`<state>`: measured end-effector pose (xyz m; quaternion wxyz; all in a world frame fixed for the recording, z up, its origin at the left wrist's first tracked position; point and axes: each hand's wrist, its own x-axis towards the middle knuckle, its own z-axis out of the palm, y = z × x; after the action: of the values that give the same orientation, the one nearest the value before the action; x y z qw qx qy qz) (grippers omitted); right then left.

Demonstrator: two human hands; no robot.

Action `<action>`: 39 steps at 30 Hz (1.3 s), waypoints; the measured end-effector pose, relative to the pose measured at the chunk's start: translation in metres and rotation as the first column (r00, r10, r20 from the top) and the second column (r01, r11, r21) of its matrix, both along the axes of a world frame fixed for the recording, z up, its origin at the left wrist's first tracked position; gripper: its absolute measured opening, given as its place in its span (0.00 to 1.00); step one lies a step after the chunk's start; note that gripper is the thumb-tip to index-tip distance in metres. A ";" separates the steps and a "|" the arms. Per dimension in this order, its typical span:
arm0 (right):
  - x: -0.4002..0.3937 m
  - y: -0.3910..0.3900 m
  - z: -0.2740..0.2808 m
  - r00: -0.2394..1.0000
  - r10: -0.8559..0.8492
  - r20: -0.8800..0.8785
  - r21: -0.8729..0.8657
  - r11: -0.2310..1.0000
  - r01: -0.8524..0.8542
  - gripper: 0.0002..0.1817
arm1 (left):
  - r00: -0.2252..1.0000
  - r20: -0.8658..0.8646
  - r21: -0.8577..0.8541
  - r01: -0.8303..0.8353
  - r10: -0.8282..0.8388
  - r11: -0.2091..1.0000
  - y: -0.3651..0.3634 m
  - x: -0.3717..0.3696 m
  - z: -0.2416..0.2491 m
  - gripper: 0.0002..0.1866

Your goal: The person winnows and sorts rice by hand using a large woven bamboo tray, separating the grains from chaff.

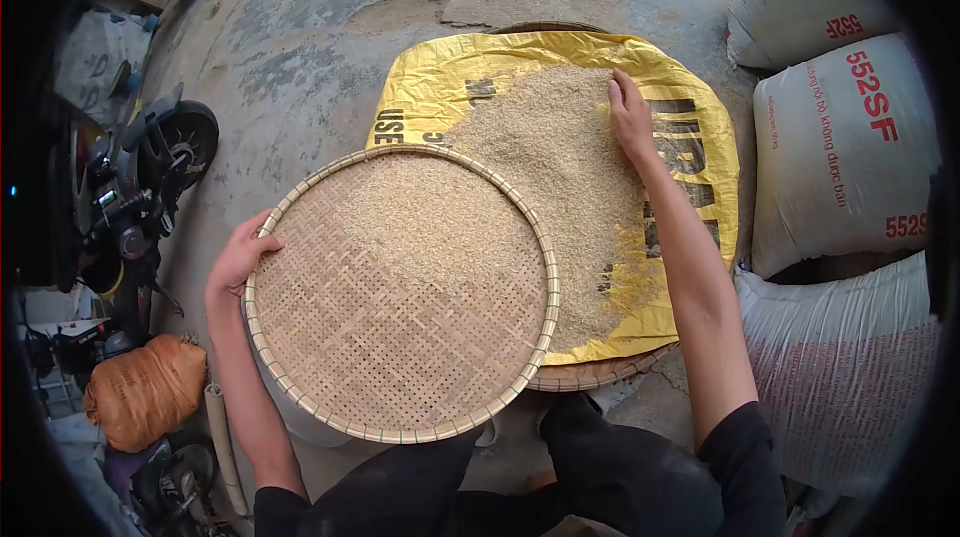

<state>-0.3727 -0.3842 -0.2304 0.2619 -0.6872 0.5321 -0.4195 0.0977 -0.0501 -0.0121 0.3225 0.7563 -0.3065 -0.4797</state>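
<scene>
My left hand (242, 252) grips the left rim of a round bamboo winnowing tray (390, 357), thumb over the edge and the other fingers hidden underneath. Pale grain (430, 222) lies over the upper part of its weave. A larger heap of grain (565, 147) is spread on a yellow printed sack sheet (425, 77), partly covered by the tray. At the upper right of this heap, my right hand (630, 117) has its fingers stretched out along the grain's edge, with nothing seen in it. Beneath the sheet shows the rim of another woven tray (600, 374).
Full white sacks (850, 147) with red print are stacked along the right. A motorbike (140, 187) stands at the left, near an orange bundle (148, 392) and a pale pole (225, 447). The floor (300, 67) is worn concrete.
</scene>
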 end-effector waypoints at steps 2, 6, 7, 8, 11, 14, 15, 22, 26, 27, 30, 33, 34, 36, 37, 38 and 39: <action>0.025 0.009 0.002 0.997 0.075 0.022 -0.007 0.997 -0.074 0.24 | 0.998 -0.002 0.030 0.055 -0.055 0.998 -0.023 0.002 -0.010 0.28; 0.064 0.041 0.003 0.949 0.268 0.164 0.036 0.960 -0.277 0.20 | 0.974 0.012 0.069 0.223 -0.224 0.972 -0.059 -0.008 -0.037 0.27; 0.068 0.053 0.011 0.928 0.300 0.221 0.196 0.918 -0.344 0.20 | 0.966 -0.025 0.059 0.259 -0.258 0.964 -0.066 -0.012 -0.042 0.27; 0.073 0.065 0.014 0.918 0.324 0.227 0.161 0.918 -0.363 0.20 | 0.965 -0.027 0.056 0.263 -0.262 0.963 -0.072 -0.016 -0.045 0.27; 0.079 0.097 0.026 0.873 0.413 0.258 0.157 0.874 -0.460 0.20 | 0.957 -0.041 0.088 0.291 -0.288 0.953 -0.082 -0.031 -0.047 0.29; 0.080 0.142 0.041 0.756 0.613 0.230 0.152 0.745 -0.649 0.20 | 0.958 -0.076 0.088 0.283 -0.276 0.955 -0.083 -0.033 -0.043 0.29; 0.080 0.155 0.047 0.707 0.680 0.192 0.140 0.694 -0.706 0.21 | 0.956 -0.076 0.074 0.287 -0.282 0.955 -0.082 -0.031 -0.046 0.28; 0.079 0.053 0.040 0.948 0.305 -0.087 -0.013 0.952 -0.307 0.26 | 0.953 -0.080 0.081 0.299 -0.292 0.951 -0.075 -0.028 -0.045 0.27; 0.091 0.009 0.000 0.938 0.104 -0.332 -0.057 0.990 -0.130 0.29 | 0.941 -0.128 0.135 0.329 -0.312 0.935 -0.080 -0.034 -0.037 0.29; 0.095 0.013 -0.002 0.914 0.190 -0.359 -0.060 0.972 -0.226 0.30 | 0.937 -0.122 0.152 0.343 -0.326 0.927 -0.083 -0.035 -0.039 0.30; 0.116 0.043 -0.005 0.883 0.434 -0.179 -0.045 0.893 -0.448 0.25 | 0.933 -0.154 0.180 0.352 -0.327 0.919 -0.089 -0.046 -0.036 0.31; 0.118 0.082 0.010 0.763 0.625 0.169 0.146 0.749 -0.646 0.21 | 0.932 -0.190 0.199 0.346 -0.310 0.917 -0.092 -0.048 -0.040 0.31; 0.116 0.099 0.017 0.738 0.622 0.262 0.212 0.709 -0.672 0.21 | 0.934 -0.193 0.201 0.337 -0.301 0.920 -0.093 -0.047 -0.042 0.31; 0.107 0.120 0.029 0.658 0.692 0.297 0.208 0.626 -0.751 0.20 | 0.933 -0.196 0.203 0.339 -0.301 0.919 -0.094 -0.043 -0.048 0.31; 0.101 0.128 0.033 0.627 0.708 0.325 0.203 0.595 -0.778 0.19 | 0.933 -0.204 0.209 0.338 -0.297 0.918 -0.093 -0.043 -0.050 0.31; 0.094 0.139 0.038 0.585 0.754 0.298 0.193 0.553 -0.811 0.19 | 0.932 -0.205 0.211 0.340 -0.299 0.916 -0.091 -0.043 -0.049 0.31; 0.086 0.152 0.045 0.543 0.796 0.268 0.185 0.510 -0.840 0.19 | 0.935 -0.202 0.214 0.331 -0.290 0.919 -0.089 -0.045 -0.046 0.32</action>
<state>-0.2864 -0.2320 -0.1852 0.5659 -0.7765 0.1786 -0.2120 0.0531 -0.1394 -0.0582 0.1709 0.6891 -0.3336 -0.6202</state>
